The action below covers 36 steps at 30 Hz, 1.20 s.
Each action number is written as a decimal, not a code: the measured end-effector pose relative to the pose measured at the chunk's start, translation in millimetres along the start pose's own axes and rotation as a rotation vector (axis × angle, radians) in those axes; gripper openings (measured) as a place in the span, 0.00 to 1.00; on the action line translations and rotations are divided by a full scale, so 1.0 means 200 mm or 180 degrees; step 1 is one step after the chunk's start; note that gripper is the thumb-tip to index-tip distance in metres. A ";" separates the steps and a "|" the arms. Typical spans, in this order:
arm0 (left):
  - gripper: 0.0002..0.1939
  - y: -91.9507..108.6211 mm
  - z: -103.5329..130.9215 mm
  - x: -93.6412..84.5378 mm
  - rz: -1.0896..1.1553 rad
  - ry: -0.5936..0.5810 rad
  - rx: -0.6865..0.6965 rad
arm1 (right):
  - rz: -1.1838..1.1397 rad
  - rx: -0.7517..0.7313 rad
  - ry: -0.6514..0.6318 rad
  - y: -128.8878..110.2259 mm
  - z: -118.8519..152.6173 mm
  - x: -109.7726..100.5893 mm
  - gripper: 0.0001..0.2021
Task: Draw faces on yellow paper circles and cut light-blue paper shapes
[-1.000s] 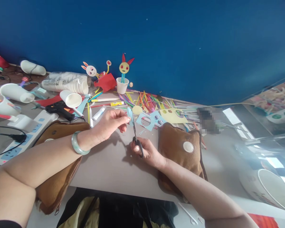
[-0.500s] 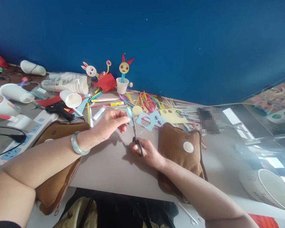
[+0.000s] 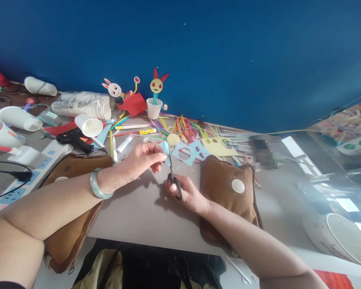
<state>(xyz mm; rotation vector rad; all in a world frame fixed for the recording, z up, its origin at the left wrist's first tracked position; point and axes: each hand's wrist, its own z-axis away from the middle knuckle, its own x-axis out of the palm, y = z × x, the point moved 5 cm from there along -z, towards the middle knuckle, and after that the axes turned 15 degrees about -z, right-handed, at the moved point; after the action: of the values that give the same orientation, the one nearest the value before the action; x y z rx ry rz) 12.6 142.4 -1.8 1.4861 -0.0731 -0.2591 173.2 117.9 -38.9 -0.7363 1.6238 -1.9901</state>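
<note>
My left hand (image 3: 144, 159) pinches a small piece of light blue paper (image 3: 166, 153) between thumb and fingers, above the middle of the table. My right hand (image 3: 185, 192) is closed around the handles of black-handled scissors (image 3: 177, 187). The blades point up and away from me and lie against the right side of the paper; whether they are parted I cannot make out. Just beyond lie light blue paper offcuts with round holes (image 3: 194, 149), a pale yellow paper disc (image 3: 173, 139) and a yellow sheet with holes (image 3: 233, 151).
Brown cushions (image 3: 228, 192) lie under each forearm. At the left are a power strip (image 3: 52, 154), a black glue gun (image 3: 75, 140) and paper cups (image 3: 88, 126). Colourful pipe cleaners (image 3: 183, 125) and a figure in a white cup (image 3: 154, 108) stand along the blue wall (image 3: 180, 60).
The blue paper has turned in my left fingers and shows a broader face beside the blades. Both hands stay in nearly the same place.
</note>
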 end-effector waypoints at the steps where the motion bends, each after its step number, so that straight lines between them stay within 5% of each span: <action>1: 0.07 0.00 0.00 0.00 0.0009 0.0003 -0.0012 | -0.0005 -0.0004 -0.0005 0.00 0.00 0.00 0.31; 29: 0.08 0.01 0.01 0.01 0.0021 0.0004 -0.0086 | 0.0413 -0.0041 0.0288 -0.01 0.00 0.00 0.31; 36: 0.08 0.02 0.01 0.01 -0.0174 0.0003 -0.0031 | -0.0203 -0.0226 0.0599 -0.02 0.00 -0.03 0.26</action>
<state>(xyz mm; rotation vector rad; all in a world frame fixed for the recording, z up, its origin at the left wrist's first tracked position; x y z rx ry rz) 13.9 139.9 1.8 1.4800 -0.0303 -0.3025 178.1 123.7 -35.2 -0.6504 1.8075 -2.1110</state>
